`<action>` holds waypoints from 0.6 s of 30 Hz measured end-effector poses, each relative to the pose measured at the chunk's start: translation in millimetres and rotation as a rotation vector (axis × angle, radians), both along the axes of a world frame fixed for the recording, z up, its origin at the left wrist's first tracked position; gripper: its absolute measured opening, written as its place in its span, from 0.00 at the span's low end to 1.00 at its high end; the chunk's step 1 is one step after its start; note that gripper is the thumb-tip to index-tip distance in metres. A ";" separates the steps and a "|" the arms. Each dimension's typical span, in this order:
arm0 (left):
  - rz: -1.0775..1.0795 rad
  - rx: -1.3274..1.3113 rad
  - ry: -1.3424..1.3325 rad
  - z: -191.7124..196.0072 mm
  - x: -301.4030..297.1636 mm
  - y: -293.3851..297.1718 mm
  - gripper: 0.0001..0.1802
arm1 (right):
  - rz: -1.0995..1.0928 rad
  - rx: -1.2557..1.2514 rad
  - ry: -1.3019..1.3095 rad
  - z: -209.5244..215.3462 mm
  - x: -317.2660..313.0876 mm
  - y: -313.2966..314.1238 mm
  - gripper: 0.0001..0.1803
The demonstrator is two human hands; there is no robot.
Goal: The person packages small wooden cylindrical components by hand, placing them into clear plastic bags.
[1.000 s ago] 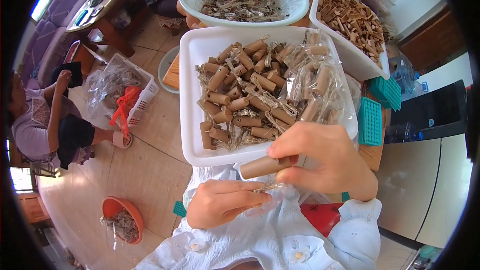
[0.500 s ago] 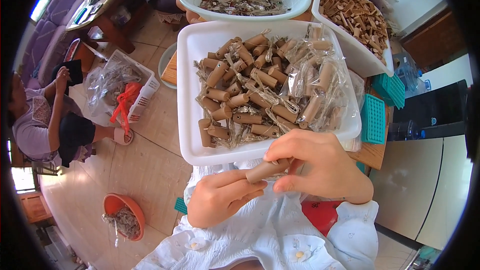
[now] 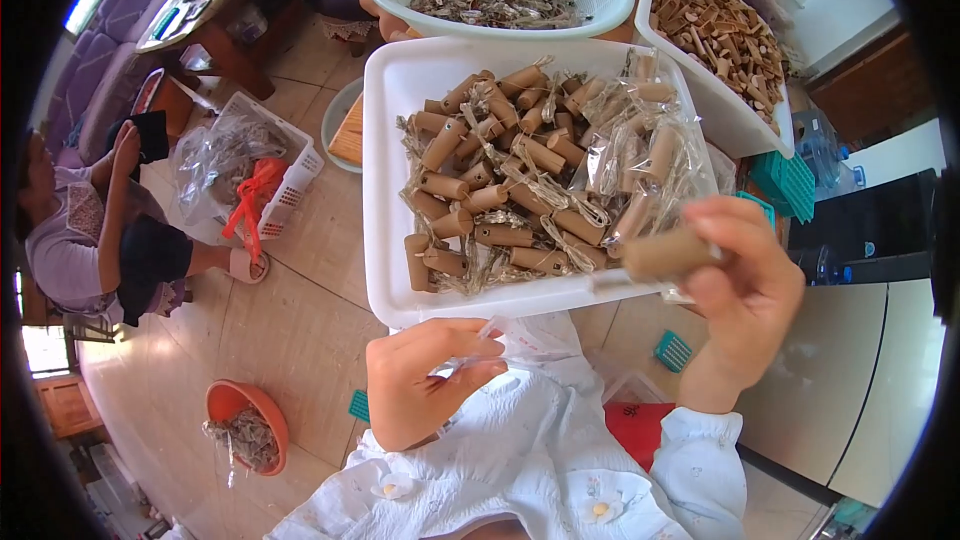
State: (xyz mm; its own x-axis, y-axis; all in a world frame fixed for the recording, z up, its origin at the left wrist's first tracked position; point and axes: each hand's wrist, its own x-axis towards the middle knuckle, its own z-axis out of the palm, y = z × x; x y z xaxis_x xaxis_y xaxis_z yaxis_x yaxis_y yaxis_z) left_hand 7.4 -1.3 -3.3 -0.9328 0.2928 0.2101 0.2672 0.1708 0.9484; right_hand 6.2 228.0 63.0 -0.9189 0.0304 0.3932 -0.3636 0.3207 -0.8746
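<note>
Fingers (image 3: 737, 227) of the right hand (image 3: 748, 312) close on one end of a smooth brown cylindrical tube (image 3: 672, 256), index above and thumb below, parted only by its thickness. The tube, blurred, shows at the near right corner of a white rectangular plastic tub (image 3: 378, 190); whether it touches the rim I cannot tell. Its long axis runs roughly along the tub's near edge, free end leftward. A clear thin plastic bag (image 3: 525, 338) is pinched between the thumb and fingers of the left hand (image 3: 425, 385), just outside that near edge, left of and nearer the wearer than the tube, and well apart from it. Similar brown tubes with pale cords (image 3: 541, 154) fill the tub, some in clear wrapping along its right edge.
</note>
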 end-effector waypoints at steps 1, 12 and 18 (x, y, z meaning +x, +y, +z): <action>-0.001 0.001 -0.001 1.6 -0.1 0.8 0.09 | -0.052 -0.065 0.057 3.4 6.5 2.5 0.13; -0.103 0.041 -0.148 2.1 -0.1 5.3 0.11 | 0.167 0.273 0.085 -2.7 11.4 -18.5 0.16; -0.134 0.018 -0.180 0.8 -0.6 8.8 0.14 | 0.163 0.265 -0.052 -8.5 11.7 -26.9 0.11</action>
State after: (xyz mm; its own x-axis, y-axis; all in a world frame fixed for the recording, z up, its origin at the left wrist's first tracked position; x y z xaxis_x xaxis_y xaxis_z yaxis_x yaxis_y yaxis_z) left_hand 6.8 7.5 -2.4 -0.9086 0.4147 0.0502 0.1126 0.1273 0.9854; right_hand 17.9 201.1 54.6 -0.9222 -0.2165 0.3204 -0.3864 0.4807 -0.7872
